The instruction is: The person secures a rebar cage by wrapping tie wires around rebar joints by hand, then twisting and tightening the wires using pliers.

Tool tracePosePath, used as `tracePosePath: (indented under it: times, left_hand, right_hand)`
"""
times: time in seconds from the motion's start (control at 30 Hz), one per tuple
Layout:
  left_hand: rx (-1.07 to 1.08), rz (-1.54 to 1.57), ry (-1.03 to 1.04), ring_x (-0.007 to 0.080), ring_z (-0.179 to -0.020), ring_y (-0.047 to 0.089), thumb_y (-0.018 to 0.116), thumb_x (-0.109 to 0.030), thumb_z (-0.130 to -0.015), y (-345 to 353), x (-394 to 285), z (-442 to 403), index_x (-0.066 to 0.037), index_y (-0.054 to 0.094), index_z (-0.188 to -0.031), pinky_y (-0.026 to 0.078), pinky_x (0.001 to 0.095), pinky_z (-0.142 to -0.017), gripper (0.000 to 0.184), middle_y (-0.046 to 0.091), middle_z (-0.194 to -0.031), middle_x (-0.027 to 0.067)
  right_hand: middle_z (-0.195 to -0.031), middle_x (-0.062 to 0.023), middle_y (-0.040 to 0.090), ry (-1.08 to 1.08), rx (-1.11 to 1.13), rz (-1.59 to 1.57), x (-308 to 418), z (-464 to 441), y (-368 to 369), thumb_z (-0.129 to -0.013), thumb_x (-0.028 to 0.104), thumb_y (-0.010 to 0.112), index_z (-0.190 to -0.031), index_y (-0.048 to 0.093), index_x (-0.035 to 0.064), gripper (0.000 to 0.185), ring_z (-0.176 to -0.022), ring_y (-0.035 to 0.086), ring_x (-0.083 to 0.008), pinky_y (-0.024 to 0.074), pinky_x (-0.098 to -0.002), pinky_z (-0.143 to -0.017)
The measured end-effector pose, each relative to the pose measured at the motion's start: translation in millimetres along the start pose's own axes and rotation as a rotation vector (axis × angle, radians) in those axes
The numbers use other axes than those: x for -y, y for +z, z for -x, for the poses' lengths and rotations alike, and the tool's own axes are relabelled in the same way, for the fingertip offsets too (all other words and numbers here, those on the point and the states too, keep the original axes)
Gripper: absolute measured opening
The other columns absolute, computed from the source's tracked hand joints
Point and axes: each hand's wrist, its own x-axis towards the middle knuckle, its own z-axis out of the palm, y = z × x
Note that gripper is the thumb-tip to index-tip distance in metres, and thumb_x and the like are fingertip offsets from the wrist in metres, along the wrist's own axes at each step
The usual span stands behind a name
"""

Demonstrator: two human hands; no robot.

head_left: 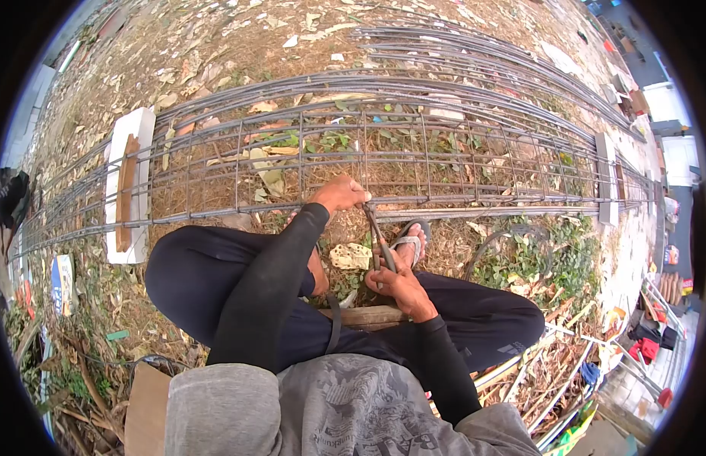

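My right hand [405,287] is wrapped around the handles of dark metal pincers [379,234]. Their jaws point away from me and meet the near bar of a long rebar cage [395,167]. Just left of the jaws, my left hand [341,194] is closed at that same bar, thumb beside the pincers' head. What its fingers pinch is too small or hidden to make out. Thin stirrups cross the long bars of the cage at intervals.
A white block [128,239] with a wooden strip supports the cage at left, and another pale block [607,171] at right. More loose rebar [474,57] lies beyond. A sandalled foot [411,245] is near the cage. Leaves and debris cover the ground.
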Motion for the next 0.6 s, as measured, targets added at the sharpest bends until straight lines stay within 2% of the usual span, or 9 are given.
tracePosePath:
  times: [0.07, 0.17, 0.27, 0.37, 0.6]
  left_hand:
    - [0.046, -0.037, -0.012, 0.0199, -0.076, 0.069, 0.068, -0.046, -0.090, -2.6, -0.6, -0.4, -0.006, 0.077, -0.104, 0.054, 0.0398, -0.073, 0.043, 0.075, -0.089, 0.0063]
    - [0.049, -0.049, 0.009, 0.0192, -0.075, 0.069, 0.069, -0.045, -0.091, -1.6, 3.8, -4.1, -0.006, 0.077, -0.104, 0.055, 0.0380, -0.071, 0.042, 0.075, -0.088, 0.0069]
    - [0.068, -0.028, 0.034, 0.0183, -0.075, 0.069, 0.069, -0.043, -0.091, 0.2, 11.8, -11.1, -0.005, 0.077, -0.103, 0.056, 0.0356, -0.069, 0.041, 0.075, -0.088, 0.0073]
    - [0.066, -0.040, 0.034, 0.0179, -0.076, 0.069, 0.070, -0.042, -0.091, 0.6, 12.9, -12.1, -0.004, 0.077, -0.102, 0.056, 0.0343, -0.068, 0.040, 0.075, -0.088, 0.0074]
    - [0.039, -0.009, 0.031, 0.0187, -0.075, 0.068, 0.070, -0.044, -0.090, 0.5, 7.5, -5.0, -0.003, 0.076, -0.102, 0.055, 0.0362, -0.069, 0.043, 0.075, -0.087, 0.0077]
  right_hand:
    - [-0.119, -0.0042, 0.051, -0.033, -0.053, 0.096, 6.7, 4.8, 7.4, -0.092, 0.004, 0.059, -0.154, 0.038, 0.0159, 0.067, -0.092, 0.055, -0.0128, 0.0487, -0.0285, -0.077]
    - [-0.104, -0.0011, 0.052, -0.107, -0.128, 0.229, -1.7, 0.1, 6.2, -0.095, 0.005, 0.057, -0.155, 0.037, 0.0168, 0.064, -0.086, 0.052, -0.0097, 0.0445, -0.0241, -0.071]
    - [-0.093, 0.0011, 0.051, -0.175, -0.183, 0.350, -2.6, -2.5, 4.1, -0.097, 0.006, 0.055, -0.155, 0.037, 0.0171, 0.062, -0.078, 0.051, -0.0092, 0.0433, -0.0241, -0.065]
    - [-0.095, -0.0011, 0.054, -0.096, -0.121, 0.220, 8.1, 5.0, 0.8, -0.097, 0.009, 0.056, -0.155, 0.037, 0.0159, 0.061, -0.077, 0.050, -0.0103, 0.0437, -0.0243, -0.067]
    - [-0.086, -0.0010, 0.057, -0.047, 0.030, -0.030, 2.0, 0.7, -12.6, -0.104, 0.020, 0.055, -0.156, 0.033, 0.0179, 0.057, -0.069, 0.054, -0.0094, 0.0442, -0.0245, -0.057]
